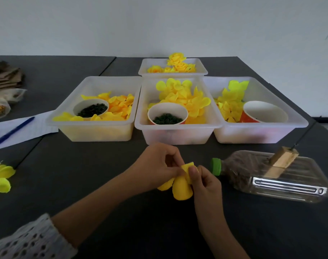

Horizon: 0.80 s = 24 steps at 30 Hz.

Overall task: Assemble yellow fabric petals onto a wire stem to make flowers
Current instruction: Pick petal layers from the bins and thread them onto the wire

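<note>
Just below the frame's centre, over the dark worktop (84,184), the left hand (155,165) reaches in from lower left, fingers curled, pinching yellow fabric petals (182,186). The right hand (204,186), beside it, pinches their top with thumb and fingers.

three translucent bins (96,128) (178,131) (260,129) stand side by side in a row across the table (84,184), touching or nearly so, with a fourth bin (173,71) behind the middle one. a bottle (271,174) lies on its side at the right, a wooden block (282,161) on top. dark bare tabletop lies open between the bins and the near edge. paper with a pen (13,130) and loose petals (0,178) sit at the left.
</note>
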Tool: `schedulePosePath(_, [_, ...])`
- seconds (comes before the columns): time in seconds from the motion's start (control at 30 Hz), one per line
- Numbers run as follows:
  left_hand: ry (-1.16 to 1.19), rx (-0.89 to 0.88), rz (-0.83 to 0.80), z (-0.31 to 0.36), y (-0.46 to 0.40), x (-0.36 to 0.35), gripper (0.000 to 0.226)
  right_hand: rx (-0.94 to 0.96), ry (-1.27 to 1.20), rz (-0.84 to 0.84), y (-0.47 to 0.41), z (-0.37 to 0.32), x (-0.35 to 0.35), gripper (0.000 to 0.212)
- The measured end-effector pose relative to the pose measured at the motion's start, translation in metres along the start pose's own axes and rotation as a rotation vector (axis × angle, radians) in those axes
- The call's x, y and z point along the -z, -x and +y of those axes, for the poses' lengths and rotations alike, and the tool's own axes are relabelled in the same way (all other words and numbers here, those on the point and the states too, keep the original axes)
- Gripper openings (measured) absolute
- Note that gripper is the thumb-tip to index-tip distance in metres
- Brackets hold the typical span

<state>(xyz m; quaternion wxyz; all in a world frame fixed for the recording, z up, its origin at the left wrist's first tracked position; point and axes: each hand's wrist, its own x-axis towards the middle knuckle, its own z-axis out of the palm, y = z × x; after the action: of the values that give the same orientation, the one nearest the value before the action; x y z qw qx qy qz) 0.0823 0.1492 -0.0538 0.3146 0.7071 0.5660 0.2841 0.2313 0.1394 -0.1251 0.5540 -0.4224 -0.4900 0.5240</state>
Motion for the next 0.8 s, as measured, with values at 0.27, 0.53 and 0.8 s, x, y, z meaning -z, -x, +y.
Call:
schedulePosePath(0.27, [0.57,-0.03,0.235,0.001,-0.034,0.075,0.052,-0.119,0.018,0.086,0.0,0.002,0.007,0.056])
schedulePosePath(0.53, [0.152,-0.05,0.484,-0.013,-0.134,0.118,0.012,-0.131,0.02,0.047,-0.005,0.004,0.003,0.04])
schedulePosePath(0.8, [-0.277,-0.008,0.372,-0.011,-0.162,0.111,0.034,-0.212,-0.066,-0.008,-0.005,0.003,0.008,0.034])
